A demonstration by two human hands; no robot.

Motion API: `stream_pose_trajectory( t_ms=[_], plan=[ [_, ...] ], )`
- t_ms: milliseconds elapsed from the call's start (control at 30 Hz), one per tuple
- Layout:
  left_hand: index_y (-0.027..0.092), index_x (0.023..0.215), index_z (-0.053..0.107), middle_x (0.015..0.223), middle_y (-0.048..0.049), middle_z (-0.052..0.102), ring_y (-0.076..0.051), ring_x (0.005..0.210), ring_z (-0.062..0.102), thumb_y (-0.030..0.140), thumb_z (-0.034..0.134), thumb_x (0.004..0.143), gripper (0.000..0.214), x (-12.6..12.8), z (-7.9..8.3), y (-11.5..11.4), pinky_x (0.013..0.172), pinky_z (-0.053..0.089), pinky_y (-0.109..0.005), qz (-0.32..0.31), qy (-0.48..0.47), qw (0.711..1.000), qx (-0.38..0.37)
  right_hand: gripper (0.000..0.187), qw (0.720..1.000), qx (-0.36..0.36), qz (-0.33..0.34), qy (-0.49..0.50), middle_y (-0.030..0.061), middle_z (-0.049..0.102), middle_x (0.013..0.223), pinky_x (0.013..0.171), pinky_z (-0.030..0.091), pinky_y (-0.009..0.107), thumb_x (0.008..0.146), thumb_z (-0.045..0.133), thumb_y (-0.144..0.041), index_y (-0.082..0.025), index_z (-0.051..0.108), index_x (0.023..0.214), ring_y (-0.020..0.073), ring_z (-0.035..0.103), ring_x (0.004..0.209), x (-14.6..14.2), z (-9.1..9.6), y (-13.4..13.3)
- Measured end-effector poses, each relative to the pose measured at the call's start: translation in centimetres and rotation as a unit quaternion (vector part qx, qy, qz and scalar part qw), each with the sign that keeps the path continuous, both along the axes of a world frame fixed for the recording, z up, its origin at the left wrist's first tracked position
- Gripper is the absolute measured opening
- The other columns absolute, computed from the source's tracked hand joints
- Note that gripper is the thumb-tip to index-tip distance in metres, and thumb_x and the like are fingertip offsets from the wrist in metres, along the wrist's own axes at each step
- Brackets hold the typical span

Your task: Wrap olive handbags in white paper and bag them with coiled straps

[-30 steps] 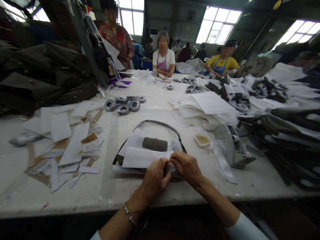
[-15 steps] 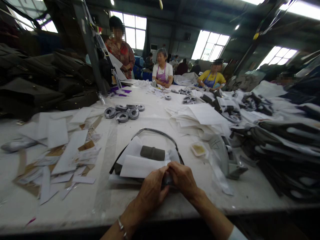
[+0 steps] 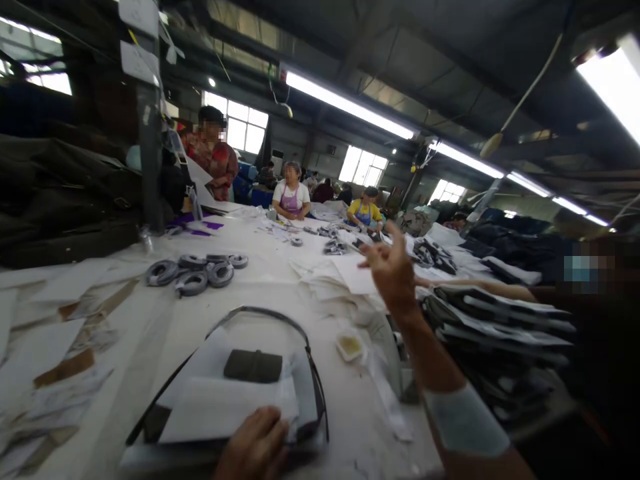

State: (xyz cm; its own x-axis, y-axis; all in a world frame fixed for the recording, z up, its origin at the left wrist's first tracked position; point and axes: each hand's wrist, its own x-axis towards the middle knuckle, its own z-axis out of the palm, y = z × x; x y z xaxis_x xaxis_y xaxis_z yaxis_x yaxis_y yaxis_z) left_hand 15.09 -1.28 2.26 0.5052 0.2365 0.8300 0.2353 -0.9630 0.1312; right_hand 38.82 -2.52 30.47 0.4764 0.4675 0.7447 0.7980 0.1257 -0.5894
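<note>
A dark handbag [image 3: 160,420] with a thin black strap [image 3: 270,312] lies in front of me. White paper sheets [image 3: 215,407] cover much of it, and an olive strip-like piece [image 3: 253,366] shows among them. My left hand [image 3: 257,440] is at the bag's near edge, its fingers curled together against the paper and bag; the fingertips are partly hidden. Raised well above the table, my right hand [image 3: 393,270] has its fingers apart, with nothing visible in it. Behind it are loose paper sheets and the stacked dark goods.
Grey coiled rolls [image 3: 193,283] sit beyond the bag. A small dish with yellowish contents [image 3: 349,347] is to its right. Paper and card scraps [image 3: 60,360] spread leftward. A stack of dark folded goods [image 3: 500,313] stands right, where a co-worker's arm [image 3: 475,288] reaches across.
My right hand has left the bag and risen to the right, while the left stays at its near edge. The view has tilted upward, and a co-worker's arm appears at the right.
</note>
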Motion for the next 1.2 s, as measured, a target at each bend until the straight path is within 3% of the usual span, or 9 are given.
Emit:
stream_pose_trajectory(
  t_ms=[67,133,233,367,433,533,767,1000,1200],
  plan=[
    [0.022,0.098,0.061,0.092,-0.0051,0.066,-0.019,0.083,0.064,0.019,0.045,0.095,0.016,-0.4,1.1,-0.5,0.074,0.056,-0.029,-0.016,0.038,0.998,-0.042,0.065,0.992,0.095,-0.016,-0.079,0.0084,0.070,0.103,0.070,0.055,0.033,0.088,0.062,-0.030,-0.020,0.034,0.146,0.0174,0.068,0.074,0.4,3.3,0.2],
    [0.021,0.097,0.061,0.093,-0.0056,0.065,-0.021,0.085,0.063,0.018,0.052,0.092,0.011,-0.6,1.7,-0.9,0.077,0.057,-0.033,-0.020,0.078,0.993,-0.088,0.058,0.988,0.102,0.020,-0.110,0.0091,0.068,0.110,0.079,0.055,0.034,0.089,0.062,-0.028,-0.021,0.041,0.142,0.0172,0.067,0.085,0.2,3.2,0.1],
    [0.020,0.097,0.060,0.094,-0.0053,0.064,-0.022,0.089,0.062,0.015,0.062,0.086,0.012,-0.6,1.7,-1.3,0.081,0.056,-0.036,-0.027,0.131,0.981,-0.137,0.040,0.979,-0.081,0.160,-0.093,0.0048,0.071,0.100,0.081,0.056,0.035,0.087,0.067,-0.031,-0.021,0.060,0.125,0.0180,0.068,0.086,-1.3,-2.6,-1.3],
    [0.019,0.098,0.060,0.095,-0.0057,0.064,-0.022,0.090,0.062,0.014,0.061,0.087,0.012,-0.7,1.5,-1.3,0.082,0.057,-0.038,-0.031,0.143,0.978,-0.147,0.041,0.869,-0.385,0.295,-0.102,0.0052,0.073,0.106,0.087,0.056,0.038,0.075,0.078,-0.029,-0.024,0.069,0.115,0.0250,0.069,0.096,-3.7,-13.3,-3.7],
    [0.018,0.099,0.061,0.097,-0.0061,0.066,-0.022,0.091,0.063,0.014,0.056,0.090,0.012,-0.7,1.7,-1.2,0.088,0.056,-0.039,-0.039,0.128,0.982,-0.135,0.038,0.836,-0.442,0.311,-0.095,0.0063,0.072,0.112,0.092,0.053,0.040,0.079,0.072,-0.024,-0.023,0.069,0.117,0.0259,0.067,0.102,-4.4,-17.0,-4.4],
    [0.017,0.101,0.062,0.101,-0.0066,0.068,-0.020,0.097,0.064,0.012,0.051,0.093,0.015,-0.7,2.1,-1.1,0.097,0.053,-0.039,-0.061,0.107,0.985,-0.119,0.035,0.841,-0.426,0.322,-0.087,0.0070,0.070,0.118,0.099,0.049,0.040,0.089,0.055,-0.019,-0.022,0.066,0.122,0.0240,0.064,0.111,-5.1,-19.7,-4.6],
    [0.018,0.104,0.062,0.104,-0.0067,0.068,-0.019,0.099,0.064,0.009,0.050,0.092,0.019,-0.7,1.9,-1.3,0.100,0.052,-0.040,-0.056,0.097,0.984,-0.138,0.041,0.847,-0.384,0.352,-0.110,0.0080,0.067,0.126,0.120,0.021,0.051,0.098,0.038,-0.017,-0.018,0.053,0.136,0.0211,0.057,0.122,-4.7,-21.0,-4.9],
    [0.019,0.093,0.065,0.095,-0.0068,0.064,-0.021,0.098,0.060,0.014,0.052,0.093,0.014,-0.6,1.7,-1.5,0.086,0.056,-0.035,-0.038,0.082,0.984,-0.152,0.050,0.845,-0.421,0.327,-0.037,0.0060,0.073,0.111,0.117,0.025,0.050,0.077,0.078,-0.032,-0.019,0.064,0.124,0.0256,0.064,0.111,-4.3,-21.1,-5.6],
    [0.019,0.101,0.066,0.093,-0.0056,0.066,-0.019,0.091,0.061,0.015,0.050,0.095,0.017,-0.7,1.9,-1.4,0.088,0.055,-0.036,-0.046,0.102,0.983,-0.148,0.051,0.865,-0.392,0.313,0.007,0.0029,0.074,0.097,0.113,0.029,0.051,0.072,0.083,-0.038,-0.024,0.066,0.118,0.0243,0.066,0.101,-4.6,-21.4,-5.0]
  ],
)
